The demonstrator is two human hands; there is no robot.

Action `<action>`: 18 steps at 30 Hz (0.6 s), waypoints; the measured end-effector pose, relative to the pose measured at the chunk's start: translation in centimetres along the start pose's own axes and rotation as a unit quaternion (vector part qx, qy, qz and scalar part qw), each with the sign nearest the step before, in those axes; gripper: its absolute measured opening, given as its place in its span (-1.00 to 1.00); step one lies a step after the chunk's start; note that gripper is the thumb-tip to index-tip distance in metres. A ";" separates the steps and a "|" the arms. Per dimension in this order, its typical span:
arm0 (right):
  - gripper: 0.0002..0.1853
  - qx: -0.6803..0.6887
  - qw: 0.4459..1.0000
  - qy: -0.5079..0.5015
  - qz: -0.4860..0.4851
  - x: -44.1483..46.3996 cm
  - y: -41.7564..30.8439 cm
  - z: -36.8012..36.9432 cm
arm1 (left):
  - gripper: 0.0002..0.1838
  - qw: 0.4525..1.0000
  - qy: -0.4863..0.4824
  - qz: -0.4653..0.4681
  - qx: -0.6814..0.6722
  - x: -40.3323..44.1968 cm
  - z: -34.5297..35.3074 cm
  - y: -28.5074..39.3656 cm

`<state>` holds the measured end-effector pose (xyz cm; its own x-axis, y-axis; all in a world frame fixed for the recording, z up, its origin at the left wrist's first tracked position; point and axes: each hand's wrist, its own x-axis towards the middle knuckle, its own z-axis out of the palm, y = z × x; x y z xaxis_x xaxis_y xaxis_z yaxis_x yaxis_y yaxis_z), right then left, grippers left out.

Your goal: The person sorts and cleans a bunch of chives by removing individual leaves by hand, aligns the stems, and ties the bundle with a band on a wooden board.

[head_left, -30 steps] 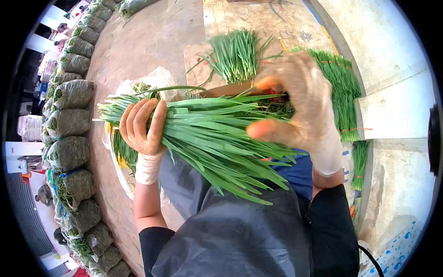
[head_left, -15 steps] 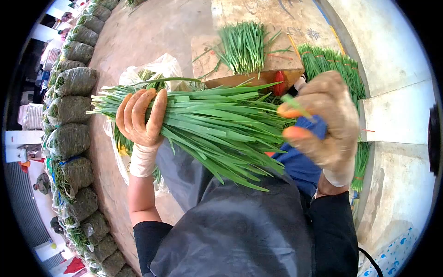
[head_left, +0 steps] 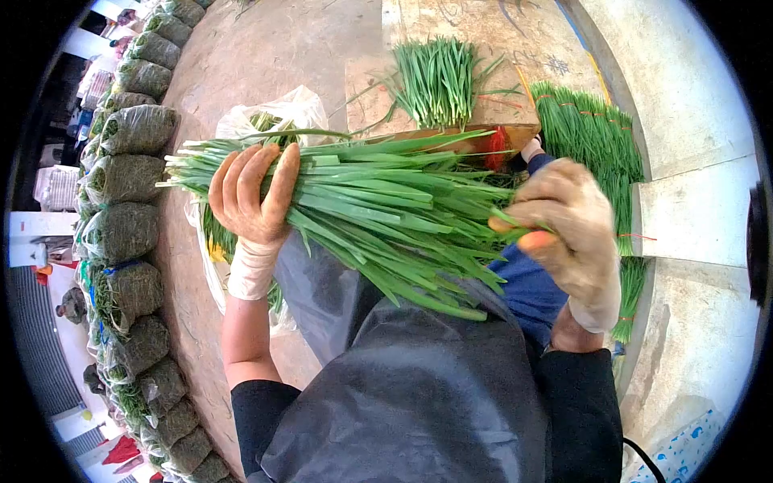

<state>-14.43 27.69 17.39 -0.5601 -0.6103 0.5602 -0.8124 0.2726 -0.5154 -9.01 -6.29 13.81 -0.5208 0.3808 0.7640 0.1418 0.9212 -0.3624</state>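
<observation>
My left hand (head_left: 254, 193), in a pale, orange-stained glove, wraps round a large bunch of garlic chives (head_left: 386, 197) near its white stem ends. The bunch lies sideways over my lap, its leaf tips fanning out to the right. At those tips my right hand (head_left: 568, 233), gloved and slightly blurred, is closed with thumb and finger pinching a green chive leaf (head_left: 502, 216). Whether that leaf is still joined to the bunch I cannot tell.
Ahead, a loose pile of chives (head_left: 437, 80) rests on a wooden board (head_left: 370, 97). Tied chive bundles (head_left: 592, 133) line the right wall. Behind my left hand stands an open plastic bag (head_left: 302, 109) of greens. Stuffed bags (head_left: 121, 229) form a row at left.
My right hand has shifted slightly, its fingers now closer together at the leaf tips, and the leaf in them sits lower. The bunch stays in my left hand.
</observation>
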 end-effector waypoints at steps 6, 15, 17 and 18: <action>-0.68 -0.063 0.988 0.127 0.065 0.9 -0.7 1.5 | -0.64 1.000 -0.003 0.019 0.013 0.2 -0.2 0.1; -0.92 0.141 0.976 0.166 0.019 2.2 -0.1 3.6 | -0.64 0.999 -0.020 0.011 0.029 0.5 -0.3 0.6; -0.90 0.201 0.956 0.210 0.043 1.5 0.8 2.5 | -0.64 1.000 -0.008 0.009 0.019 0.0 -0.1 0.1; -0.90 0.189 0.958 0.212 0.045 1.5 1.1 2.2 | -0.64 1.000 -0.016 -0.001 0.021 -0.1 -0.3 0.0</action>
<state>-15.77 25.49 16.25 -0.7062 -0.2178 0.6737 -0.6856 -0.0271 -0.7275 -8.75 -6.31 13.88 -0.5483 0.3761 0.7469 0.1064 0.9173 -0.3838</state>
